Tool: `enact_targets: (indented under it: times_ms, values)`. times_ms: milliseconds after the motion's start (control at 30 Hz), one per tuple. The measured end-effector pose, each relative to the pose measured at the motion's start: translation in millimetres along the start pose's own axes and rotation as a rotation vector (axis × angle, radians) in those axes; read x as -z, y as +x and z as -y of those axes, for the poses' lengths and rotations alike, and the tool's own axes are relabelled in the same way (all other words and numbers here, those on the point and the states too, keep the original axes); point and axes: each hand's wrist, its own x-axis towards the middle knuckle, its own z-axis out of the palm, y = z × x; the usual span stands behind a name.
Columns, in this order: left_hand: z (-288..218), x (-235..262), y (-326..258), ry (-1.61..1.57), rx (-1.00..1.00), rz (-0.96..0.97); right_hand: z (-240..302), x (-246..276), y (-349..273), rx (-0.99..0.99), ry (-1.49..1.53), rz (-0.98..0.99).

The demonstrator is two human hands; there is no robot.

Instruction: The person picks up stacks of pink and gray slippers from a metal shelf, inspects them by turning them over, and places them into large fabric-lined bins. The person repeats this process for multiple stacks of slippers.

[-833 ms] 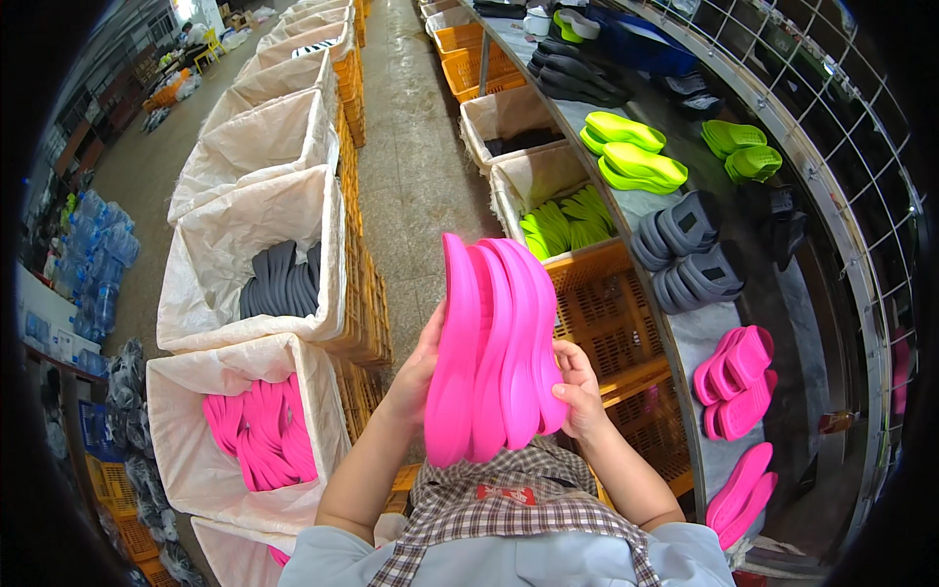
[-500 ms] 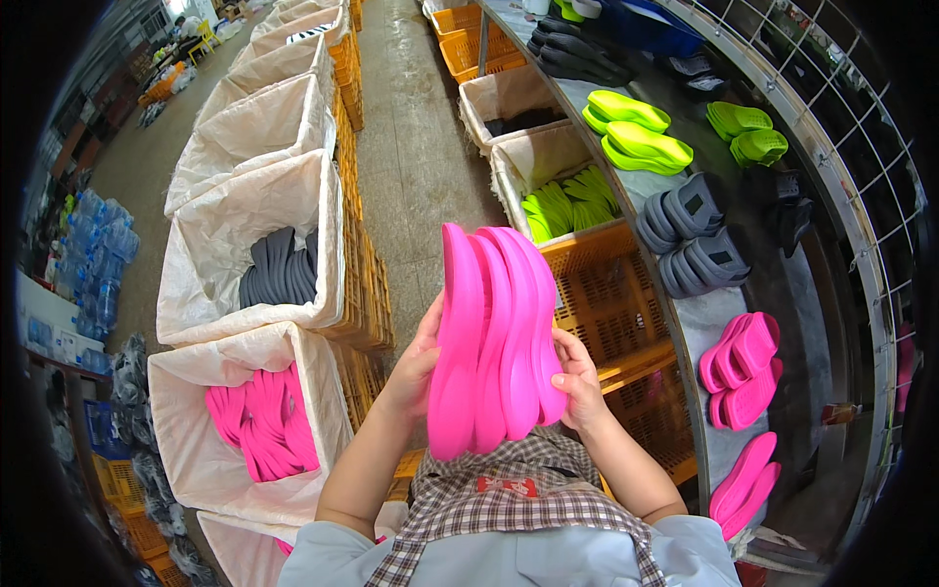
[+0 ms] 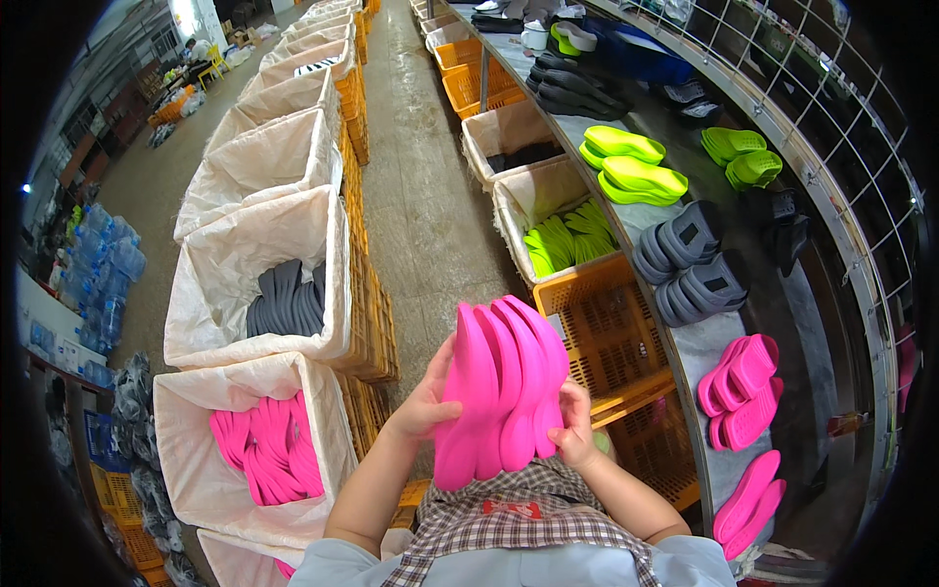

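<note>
Since the earlier frames, the stack of pink soles (image 3: 499, 401) has been lowered and tipped, and its place is now between five and six o'clock from the middle of the view. The soles are held together on edge, side by side, in front of the checked apron (image 3: 528, 533).

The left side of the stack is gripped by the left hand (image 3: 425, 401), curled firmly around it with its thumb laid across the front. The opposite side is pressed by the right hand (image 3: 577, 430), also closed, with its thumb set on the lower edge. Fingertips behind the stack are hidden.

From the stack, a cloth-lined bin (image 3: 331, 421) of loose pink soles is seen at nine o'clock, and a bin of grey soles (image 3: 289, 298) at ten. Lime soles (image 3: 567, 240) are heaped in a lined bin at one o'clock. On the table (image 3: 688, 354), grey slippers (image 3: 709, 284) are laid out at two o'clock, pink slippers (image 3: 751, 364) at three and a pair of pink soles at four.
</note>
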Motion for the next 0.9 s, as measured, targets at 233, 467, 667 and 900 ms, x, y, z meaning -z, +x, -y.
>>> enact_targets:
  times_ms: [233,467,667,900]
  values:
    - [7,13,5,-0.071,0.051,-0.033,14,-5,12,-0.026,-0.080,0.018]
    - [15,19,4,-0.307,0.116,-0.119,49,-26,57,-0.358,0.070,0.148]
    - [18,13,-10,-0.800,0.045,0.006,59,-43,78,-0.621,0.369,-0.003]
    - [7,14,-10,-0.764,-0.039,-0.006,46,8,76,-0.513,1.140,-0.191]
